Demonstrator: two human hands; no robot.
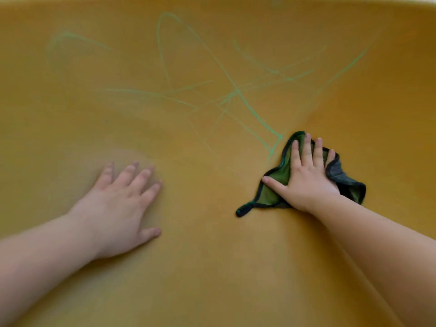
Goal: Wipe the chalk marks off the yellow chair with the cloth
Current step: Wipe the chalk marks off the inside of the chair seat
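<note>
The yellow chair (212, 267) fills the whole view as a curved plastic surface. Green chalk marks (238, 95) cross its upper half in loops and long strokes, one line running down to just left of the cloth. A small green cloth (276, 187) with a dark edge lies crumpled on the chair at centre right. My right hand (306, 178) presses flat on the cloth, fingers spread and pointing up. Flat on the bare chair at lower left rests my left hand (122, 204), fingers apart and holding nothing.
The chair's upper rim (306, 0) runs along the top edge of the view. A crease in the seat (330, 95) rises to the upper right from the cloth. Faint smeared chalk haze (132, 128) shows left of centre.
</note>
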